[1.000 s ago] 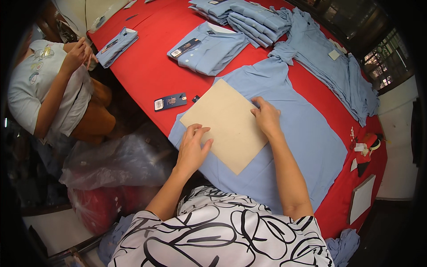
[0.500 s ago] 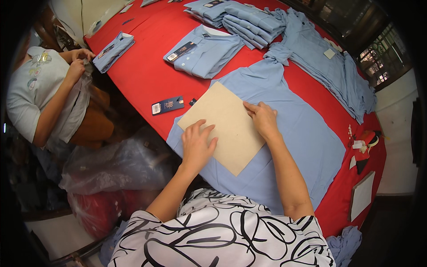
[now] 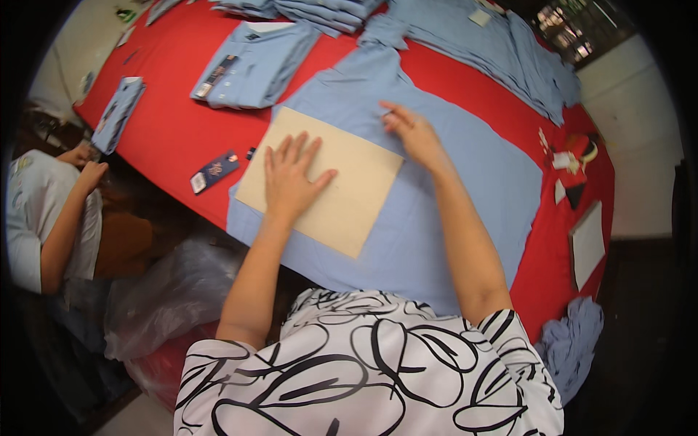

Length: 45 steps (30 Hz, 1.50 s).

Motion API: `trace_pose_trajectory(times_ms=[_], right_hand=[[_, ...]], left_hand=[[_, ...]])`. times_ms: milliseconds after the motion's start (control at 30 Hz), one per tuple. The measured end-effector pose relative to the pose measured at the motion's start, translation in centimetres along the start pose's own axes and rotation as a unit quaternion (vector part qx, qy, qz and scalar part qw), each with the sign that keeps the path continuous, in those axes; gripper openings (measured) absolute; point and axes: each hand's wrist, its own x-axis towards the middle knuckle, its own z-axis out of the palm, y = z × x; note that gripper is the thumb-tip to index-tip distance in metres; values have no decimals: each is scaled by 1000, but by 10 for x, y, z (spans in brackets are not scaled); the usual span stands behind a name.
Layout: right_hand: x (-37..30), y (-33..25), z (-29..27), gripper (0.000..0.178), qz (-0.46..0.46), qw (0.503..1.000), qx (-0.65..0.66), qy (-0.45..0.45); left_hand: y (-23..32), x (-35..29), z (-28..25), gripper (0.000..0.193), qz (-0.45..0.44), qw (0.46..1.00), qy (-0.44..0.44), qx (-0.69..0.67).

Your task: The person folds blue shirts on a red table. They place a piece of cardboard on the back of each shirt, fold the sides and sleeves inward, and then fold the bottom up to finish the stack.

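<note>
A light blue shirt (image 3: 458, 174) lies spread out with a square beige cardboard sheet (image 3: 356, 196) on top of it. My left hand (image 3: 294, 178) rests flat on the cardboard, fingers spread. Just past the sheet's right corner, my right hand (image 3: 418, 138) is over the shirt, off the cardboard. Its fingers are partly bent and slightly blurred, with a gap between them and nothing visible in them. Left of the cardboard lies a dark blue hang tag (image 3: 214, 172), with a small dark piece (image 3: 251, 153) beside it.
A folded blue shirt (image 3: 254, 69) lies beyond on the red cloth (image 3: 163, 94), near shirt stacks (image 3: 320, 11) and loose shirts (image 3: 494, 54). Small items (image 3: 571, 160) and a white board (image 3: 587, 243) are at right. At left, another person (image 3: 54, 218) stands near plastic bags (image 3: 171, 291).
My right hand has let go of the cardboard's right edge and moved away over the shirt. My left hand has slid from the edge further onto the cardboard. The view has shifted.
</note>
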Motion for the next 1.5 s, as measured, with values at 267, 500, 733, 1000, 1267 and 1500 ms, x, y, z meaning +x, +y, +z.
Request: trace_pose_trajectory(times_ms=[267, 500, 733, 1000, 1267, 1500], right_hand=[[-97, 109, -111, 34, 29, 832, -448, 325], [-98, 125, -109, 37, 23, 806, -492, 328], [-96, 125, -113, 38, 36, 822, -468, 324], [-96, 125, -113, 38, 37, 810, -488, 322], [-90, 96, -109, 36, 91, 818, -480, 305], [22, 35, -63, 32, -93, 911, -330, 227]], left_hand=[[5, 1, 0, 62, -4, 1000, 16, -5], [1, -1, -4, 62, -2, 1000, 5, -6], [-4, -3, -5, 63, 11, 999, 20, -29], [-4, -5, -6, 63, 6, 998, 28, -53], [-2, -7, -8, 64, -14, 999, 14, -44], [-23, -7, -19, 85, 29, 994, -48, -96]])
